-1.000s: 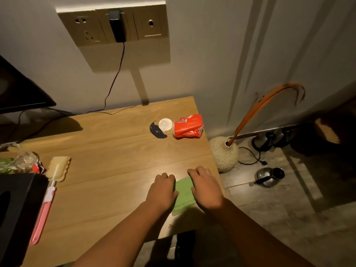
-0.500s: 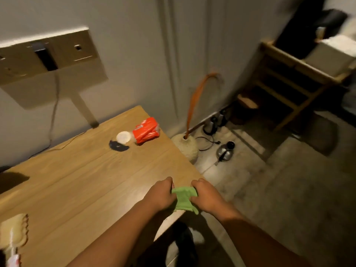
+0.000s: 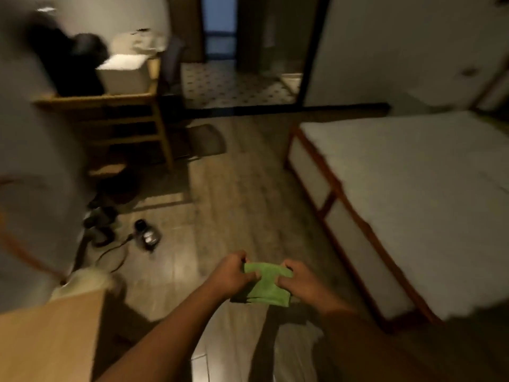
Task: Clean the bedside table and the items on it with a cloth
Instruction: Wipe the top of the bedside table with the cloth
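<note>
Left hand (image 3: 234,274): fingers curled, cloth's left edge gripped, lower centre of frame.
Right hand (image 3: 298,281): fingers curled, cloth's right edge gripped.
Cloth (image 3: 268,285): green, held between both hands above the floor.
Bedside table (image 3: 46,337): lower left corner.

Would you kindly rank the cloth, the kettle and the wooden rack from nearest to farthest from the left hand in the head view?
1. Cloth: gripped by the left hand itself.
2. Kettle: on the floor, to the left.
3. Wooden rack: far left, against the wall.
</note>
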`<act>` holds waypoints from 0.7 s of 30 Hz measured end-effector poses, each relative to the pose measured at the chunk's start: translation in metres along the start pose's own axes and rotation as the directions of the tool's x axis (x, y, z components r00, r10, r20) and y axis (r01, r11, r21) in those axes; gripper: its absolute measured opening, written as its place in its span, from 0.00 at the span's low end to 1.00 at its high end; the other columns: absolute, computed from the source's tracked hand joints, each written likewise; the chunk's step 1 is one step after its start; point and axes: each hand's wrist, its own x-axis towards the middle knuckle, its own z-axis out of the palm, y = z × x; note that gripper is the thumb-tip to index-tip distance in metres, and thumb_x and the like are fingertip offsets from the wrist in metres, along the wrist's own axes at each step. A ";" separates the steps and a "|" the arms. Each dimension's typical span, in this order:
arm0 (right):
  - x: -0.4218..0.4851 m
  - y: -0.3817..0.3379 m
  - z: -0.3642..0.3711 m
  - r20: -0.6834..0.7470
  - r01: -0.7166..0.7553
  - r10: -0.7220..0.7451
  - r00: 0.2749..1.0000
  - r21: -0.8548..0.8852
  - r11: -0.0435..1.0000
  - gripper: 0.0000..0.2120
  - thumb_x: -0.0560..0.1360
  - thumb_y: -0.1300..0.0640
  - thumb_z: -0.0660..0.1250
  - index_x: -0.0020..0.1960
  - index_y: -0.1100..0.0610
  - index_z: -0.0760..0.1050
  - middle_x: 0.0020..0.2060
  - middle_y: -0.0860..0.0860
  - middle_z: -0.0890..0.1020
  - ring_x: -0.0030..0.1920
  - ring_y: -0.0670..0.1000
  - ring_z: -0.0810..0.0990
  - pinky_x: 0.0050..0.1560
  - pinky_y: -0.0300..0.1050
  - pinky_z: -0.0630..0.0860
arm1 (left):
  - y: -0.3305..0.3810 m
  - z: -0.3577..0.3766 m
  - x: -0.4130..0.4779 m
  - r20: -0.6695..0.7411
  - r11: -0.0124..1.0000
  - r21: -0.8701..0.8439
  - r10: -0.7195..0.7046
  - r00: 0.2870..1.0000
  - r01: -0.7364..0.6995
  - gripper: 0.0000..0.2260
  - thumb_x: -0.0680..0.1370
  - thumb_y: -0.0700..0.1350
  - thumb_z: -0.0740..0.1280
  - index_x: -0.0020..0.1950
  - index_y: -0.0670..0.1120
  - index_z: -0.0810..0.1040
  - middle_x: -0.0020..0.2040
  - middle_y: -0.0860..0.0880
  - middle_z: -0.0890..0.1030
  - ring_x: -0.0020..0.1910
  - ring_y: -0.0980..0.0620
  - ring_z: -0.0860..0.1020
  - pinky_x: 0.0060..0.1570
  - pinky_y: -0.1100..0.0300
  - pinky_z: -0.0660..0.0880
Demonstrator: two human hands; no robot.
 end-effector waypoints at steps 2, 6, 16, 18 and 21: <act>-0.032 0.052 -0.053 -0.125 -0.055 0.064 0.990 0.079 0.995 0.11 0.71 0.62 0.69 0.36 0.49 0.71 0.32 0.44 0.75 0.33 0.41 0.74 0.29 0.31 0.67 | 0.070 0.048 0.017 0.134 0.986 0.106 0.112 0.985 -0.127 0.18 0.73 0.51 0.73 0.55 0.42 0.76 0.50 0.41 0.81 0.49 0.45 0.80 0.46 0.52 0.76; -0.089 0.153 -0.147 -0.332 -0.114 0.168 0.928 0.174 0.978 0.08 0.72 0.61 0.70 0.41 0.50 0.72 0.39 0.48 0.77 0.38 0.44 0.75 0.34 0.32 0.67 | 0.190 0.147 0.033 0.264 0.935 0.196 0.241 0.934 -0.296 0.20 0.73 0.51 0.74 0.58 0.40 0.76 0.54 0.40 0.80 0.53 0.44 0.79 0.48 0.55 0.74; -0.252 0.377 -0.328 -0.592 -0.189 0.519 0.616 0.529 0.827 0.22 0.65 0.48 0.63 0.56 0.56 0.76 0.46 0.49 0.78 0.48 0.51 0.79 0.44 0.28 0.71 | 0.442 0.423 0.025 0.509 0.714 0.138 0.543 0.668 -0.686 0.06 0.75 0.45 0.71 0.45 0.46 0.75 0.46 0.46 0.77 0.47 0.46 0.77 0.41 0.60 0.66; -0.287 0.416 -0.360 -0.638 -0.217 0.534 0.556 0.509 0.833 0.23 0.65 0.44 0.64 0.56 0.54 0.76 0.43 0.45 0.76 0.46 0.48 0.78 0.37 0.21 0.67 | 0.484 0.469 0.020 0.548 0.676 0.088 0.581 0.602 -0.732 0.06 0.74 0.44 0.72 0.44 0.45 0.76 0.42 0.48 0.76 0.43 0.48 0.75 0.40 0.61 0.66; -0.320 0.470 -0.399 -0.624 -0.307 0.584 0.519 0.502 0.809 0.17 0.74 0.46 0.67 0.59 0.52 0.75 0.49 0.48 0.78 0.52 0.50 0.79 0.49 0.37 0.74 | 0.535 0.530 0.019 0.605 0.645 0.049 0.589 0.536 -0.763 0.06 0.75 0.45 0.70 0.43 0.47 0.74 0.42 0.50 0.76 0.43 0.52 0.74 0.41 0.61 0.67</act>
